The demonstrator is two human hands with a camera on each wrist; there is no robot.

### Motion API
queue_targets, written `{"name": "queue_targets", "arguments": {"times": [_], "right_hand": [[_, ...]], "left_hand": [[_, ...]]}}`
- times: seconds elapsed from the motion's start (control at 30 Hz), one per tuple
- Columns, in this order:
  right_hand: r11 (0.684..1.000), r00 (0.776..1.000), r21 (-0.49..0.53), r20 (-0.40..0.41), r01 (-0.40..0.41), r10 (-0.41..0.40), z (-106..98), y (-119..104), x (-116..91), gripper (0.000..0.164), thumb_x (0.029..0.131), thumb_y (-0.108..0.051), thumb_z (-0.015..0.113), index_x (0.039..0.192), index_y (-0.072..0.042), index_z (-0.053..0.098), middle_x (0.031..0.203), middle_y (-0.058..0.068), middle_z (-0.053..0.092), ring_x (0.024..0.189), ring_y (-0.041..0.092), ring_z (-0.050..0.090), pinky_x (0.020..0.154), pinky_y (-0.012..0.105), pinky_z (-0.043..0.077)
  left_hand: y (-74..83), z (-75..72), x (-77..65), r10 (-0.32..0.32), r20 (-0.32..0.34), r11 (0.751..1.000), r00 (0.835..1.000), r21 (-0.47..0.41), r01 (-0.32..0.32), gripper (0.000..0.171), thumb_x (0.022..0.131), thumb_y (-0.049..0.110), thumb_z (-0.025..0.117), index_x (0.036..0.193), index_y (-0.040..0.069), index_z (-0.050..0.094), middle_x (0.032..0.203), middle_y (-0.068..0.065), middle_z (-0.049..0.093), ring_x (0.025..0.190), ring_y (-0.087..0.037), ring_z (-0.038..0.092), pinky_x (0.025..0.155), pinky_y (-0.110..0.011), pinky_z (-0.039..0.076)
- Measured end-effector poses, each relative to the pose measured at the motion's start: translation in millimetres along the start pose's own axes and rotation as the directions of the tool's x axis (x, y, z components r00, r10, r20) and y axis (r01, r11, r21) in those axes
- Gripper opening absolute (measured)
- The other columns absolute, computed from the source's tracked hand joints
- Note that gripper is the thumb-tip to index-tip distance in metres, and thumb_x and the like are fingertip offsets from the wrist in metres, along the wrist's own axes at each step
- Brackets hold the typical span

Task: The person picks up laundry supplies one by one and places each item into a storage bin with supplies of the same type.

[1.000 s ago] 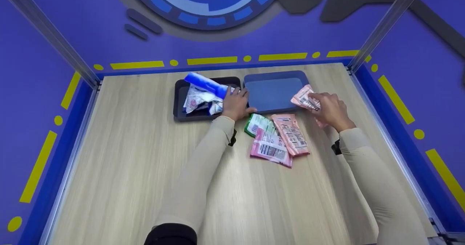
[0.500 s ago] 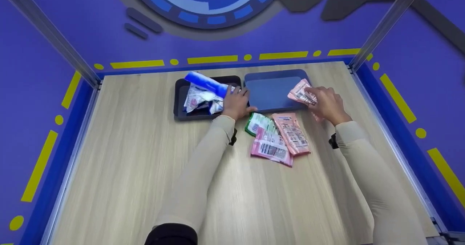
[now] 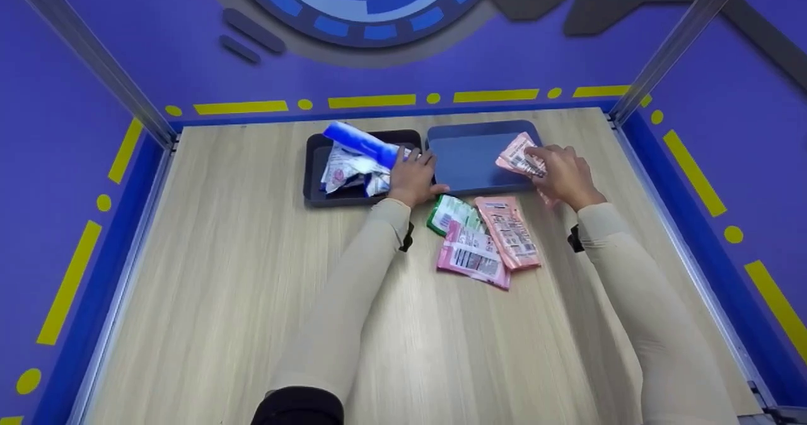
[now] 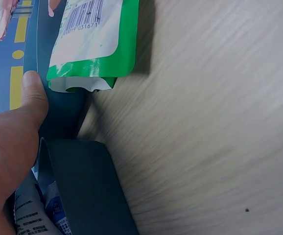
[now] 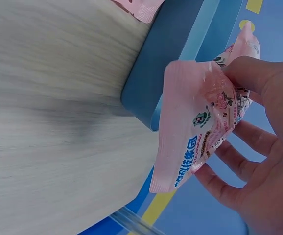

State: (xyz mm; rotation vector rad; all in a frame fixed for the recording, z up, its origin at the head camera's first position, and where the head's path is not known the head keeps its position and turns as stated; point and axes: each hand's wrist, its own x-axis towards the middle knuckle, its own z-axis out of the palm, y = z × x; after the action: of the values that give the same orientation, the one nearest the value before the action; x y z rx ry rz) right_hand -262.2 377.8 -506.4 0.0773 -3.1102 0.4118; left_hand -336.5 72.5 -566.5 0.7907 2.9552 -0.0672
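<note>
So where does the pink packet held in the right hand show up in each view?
Head: the pink packet is right of centre, in the grip of the right hand.
Left wrist: small, in the top-left corner.
Right wrist: large, just right of centre.
Shared landmark: the blue tray, partly visible in all three.

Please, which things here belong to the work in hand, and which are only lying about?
Probably in the work:
left hand
right hand
held pink packet
blue-grey tray
dark tray, with blue-and-white packets

Lying about, held by neither hand (perhaps needed later):
green packet
magenta-edged packet
other pink packet
</note>
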Motion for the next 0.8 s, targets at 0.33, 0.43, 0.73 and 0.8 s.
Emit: {"name": "queue_targets", "arguments": {"times": [0.33,0.43,0.73,0.8], "right_hand": [[1.0,0.999,0.004,0.034,0.021,-0.021,1.2,-3.6,12.6,0.062,0.09,-0.011,0.078,0.148,-0.014,0.056,0.143,0.027,0.054,0.116,0.046,0.051,0.097,0.068,0.044],[0.999,0.999,0.0,0.032,0.034,-0.034,1.2,-4.1,17.4,0.062,0.089,-0.01,0.078,0.148,-0.013,0.057,0.141,0.027,0.055,0.114,0.046,0.051,0.096,0.068,0.044],[0.996,0.996,0.007,0.01,0.088,-0.088,1.8,-3.6,27.7,0.063,0.086,-0.007,0.079,0.146,-0.011,0.059,0.14,0.028,0.057,0.112,0.047,0.053,0.092,0.069,0.046],[0.996,0.996,0.005,0.009,0.093,-0.093,2.5,-3.4,29.6,0.063,0.086,-0.007,0.079,0.145,-0.01,0.059,0.14,0.028,0.057,0.112,0.048,0.053,0.092,0.07,0.046]], "left_hand": [[0.8,0.8,0.0,-0.007,0.004,1.0,1.0,0.006,0.007,0.087,0.093,0.075,0.049,0.159,0.019,0.041,0.164,0.002,0.036,0.152,-0.025,0.029,0.127,-0.053,0.009],[1.1,0.5,0.3,-0.003,0.002,1.0,1.0,0.009,0.003,0.088,0.093,0.076,0.049,0.159,0.019,0.041,0.165,0.002,0.036,0.152,-0.025,0.029,0.126,-0.054,0.01],[0.7,-1.3,-0.2,-0.004,0.008,1.0,1.0,0.006,0.004,0.089,0.092,0.076,0.049,0.16,0.018,0.04,0.166,0.002,0.034,0.153,-0.024,0.028,0.127,-0.053,0.008],[0.4,-1.5,-0.1,-0.006,0.009,1.0,1.0,0.005,0.006,0.089,0.092,0.076,0.049,0.16,0.018,0.04,0.166,0.002,0.033,0.153,-0.024,0.027,0.127,-0.053,0.007]]}}
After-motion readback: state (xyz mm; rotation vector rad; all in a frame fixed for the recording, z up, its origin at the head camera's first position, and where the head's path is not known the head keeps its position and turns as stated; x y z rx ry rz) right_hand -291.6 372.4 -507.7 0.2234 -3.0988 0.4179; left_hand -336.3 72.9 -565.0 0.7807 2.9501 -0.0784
